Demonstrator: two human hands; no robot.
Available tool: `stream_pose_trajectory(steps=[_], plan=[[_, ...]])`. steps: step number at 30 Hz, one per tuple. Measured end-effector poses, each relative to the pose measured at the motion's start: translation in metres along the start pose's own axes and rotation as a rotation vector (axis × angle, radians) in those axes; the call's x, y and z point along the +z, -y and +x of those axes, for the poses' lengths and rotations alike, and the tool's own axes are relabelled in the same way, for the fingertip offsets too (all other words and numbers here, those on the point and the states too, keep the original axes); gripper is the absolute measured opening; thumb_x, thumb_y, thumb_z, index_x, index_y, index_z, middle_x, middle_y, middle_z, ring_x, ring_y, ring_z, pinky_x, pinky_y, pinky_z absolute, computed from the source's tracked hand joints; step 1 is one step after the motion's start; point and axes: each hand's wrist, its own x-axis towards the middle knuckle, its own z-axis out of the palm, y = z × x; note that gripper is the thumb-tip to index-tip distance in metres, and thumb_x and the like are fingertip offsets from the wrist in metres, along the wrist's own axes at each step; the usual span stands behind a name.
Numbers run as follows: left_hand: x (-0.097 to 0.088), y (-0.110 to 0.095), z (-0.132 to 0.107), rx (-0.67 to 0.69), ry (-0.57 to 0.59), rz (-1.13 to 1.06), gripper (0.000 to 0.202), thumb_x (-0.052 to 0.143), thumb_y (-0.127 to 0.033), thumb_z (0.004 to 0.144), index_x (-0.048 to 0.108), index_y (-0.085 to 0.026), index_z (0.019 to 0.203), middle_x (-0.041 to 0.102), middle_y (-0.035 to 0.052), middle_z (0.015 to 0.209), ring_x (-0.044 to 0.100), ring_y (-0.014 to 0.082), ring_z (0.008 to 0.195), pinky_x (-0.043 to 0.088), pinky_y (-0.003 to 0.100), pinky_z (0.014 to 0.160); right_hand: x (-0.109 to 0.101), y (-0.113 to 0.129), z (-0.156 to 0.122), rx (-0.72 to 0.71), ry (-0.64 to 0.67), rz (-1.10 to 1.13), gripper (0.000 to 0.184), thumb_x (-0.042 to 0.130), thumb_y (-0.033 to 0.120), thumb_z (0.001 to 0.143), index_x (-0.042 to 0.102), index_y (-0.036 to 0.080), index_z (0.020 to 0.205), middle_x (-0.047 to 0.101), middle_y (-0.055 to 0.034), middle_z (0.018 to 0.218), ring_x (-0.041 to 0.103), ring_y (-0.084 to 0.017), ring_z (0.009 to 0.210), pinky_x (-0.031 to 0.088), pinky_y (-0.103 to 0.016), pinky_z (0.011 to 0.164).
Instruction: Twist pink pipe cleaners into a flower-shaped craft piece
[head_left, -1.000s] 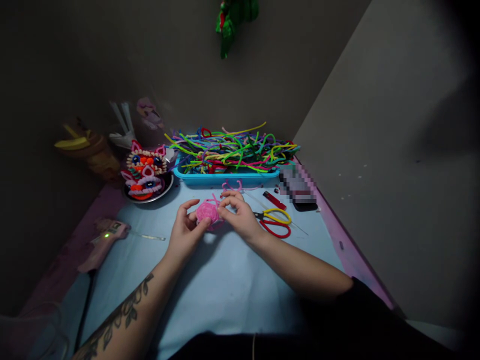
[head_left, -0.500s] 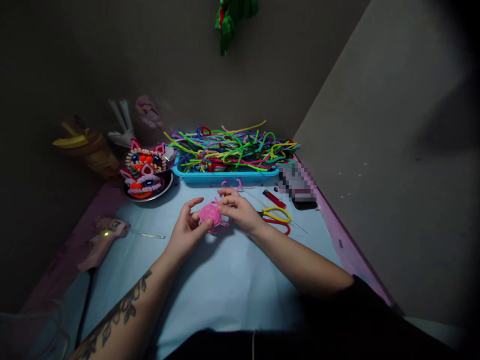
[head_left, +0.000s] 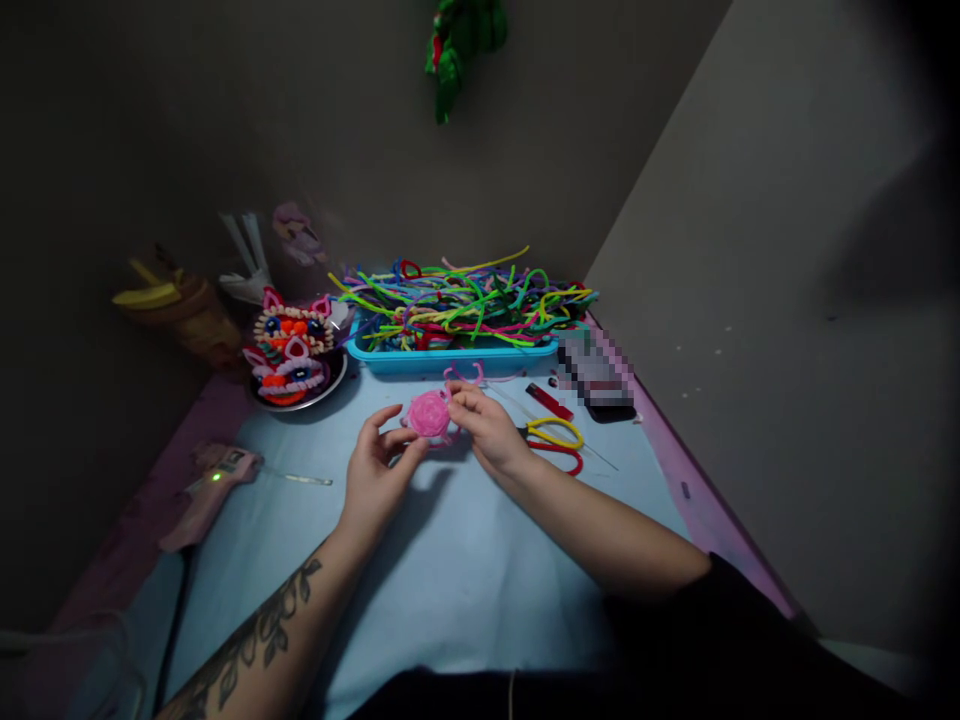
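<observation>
A pink coil of pipe cleaner [head_left: 428, 413] is held above the light blue table cover [head_left: 420, 560] between both my hands. My right hand [head_left: 487, 432] pinches its right edge with thumb and fingers. My left hand [head_left: 379, 465] sits just below and left of the coil, fingers curled and fingertips touching its lower left edge. Loose pink ends hang under the coil.
A blue tray [head_left: 450, 355] heaped with coloured pipe cleaners stands behind. Red and yellow scissors [head_left: 555, 445], a red lighter [head_left: 549, 400] and a dark phone [head_left: 604, 385] lie to the right. A pipe-cleaner lion head [head_left: 292, 355] sits on a plate at left; a pink glue gun [head_left: 210, 485] lies front left.
The pink coil has moved up and slightly right with my right hand. My left hand's grip has loosened and slid lower, to the coil's bottom edge.
</observation>
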Motion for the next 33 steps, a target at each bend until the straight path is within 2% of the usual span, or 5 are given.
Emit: stream_pose_trajectory(steps=[10,18,24,30,33], plan=[[-0.001,-0.001,0.0,0.046,-0.064,-0.063,0.051,0.084,-0.029,0.067,0.05,-0.021,0.105,0.072,-0.004,0.066,0.067,0.013,0.063,0.049,0.025,0.067,0.009,0.001,-0.011,-0.008,0.014,0.0,0.029,0.075,0.042,0.069,0.06,0.02,0.061,0.055,-0.0071,0.114,0.05,-0.026,0.118,0.033,-0.042,0.107],[0.004,0.001,0.001,0.087,0.081,-0.106,0.067,0.084,-0.026,0.067,0.047,-0.021,0.123,0.075,0.0039,0.096,0.071,0.0166,0.088,0.054,0.031,0.082,0.011,-0.001,-0.014,-0.048,0.015,-0.05,0.027,0.073,0.042,0.073,0.06,0.02,0.065,0.052,-0.0066,0.114,0.049,-0.024,0.116,0.041,-0.038,0.099],[0.003,0.001,-0.001,0.053,0.047,-0.093,0.068,0.084,-0.027,0.068,0.045,-0.02,0.123,0.078,0.0037,0.088,0.073,0.0167,0.078,0.055,0.031,0.078,0.011,-0.003,-0.016,-0.074,0.054,-0.142,0.024,0.07,0.042,0.076,0.062,0.02,0.071,0.051,-0.008,0.119,0.052,-0.023,0.114,0.043,-0.036,0.091],[0.003,-0.001,-0.001,0.0,0.038,-0.124,0.066,0.084,-0.028,0.069,0.045,-0.022,0.122,0.079,0.0022,0.083,0.072,0.0156,0.073,0.053,0.03,0.075,0.009,-0.003,-0.018,-0.207,0.0,-0.267,0.021,0.068,0.036,0.079,0.06,0.023,0.094,0.057,-0.0071,0.118,0.055,-0.023,0.114,0.043,-0.035,0.087],[0.004,-0.003,-0.002,-0.022,0.031,-0.144,0.066,0.085,-0.028,0.067,0.046,-0.022,0.12,0.079,0.0017,0.082,0.072,0.0151,0.071,0.053,0.029,0.074,0.008,0.001,-0.021,-0.315,-0.009,-0.36,0.017,0.067,0.031,0.081,0.062,0.024,0.096,0.057,-0.0071,0.118,0.055,-0.023,0.116,0.044,-0.036,0.092]])
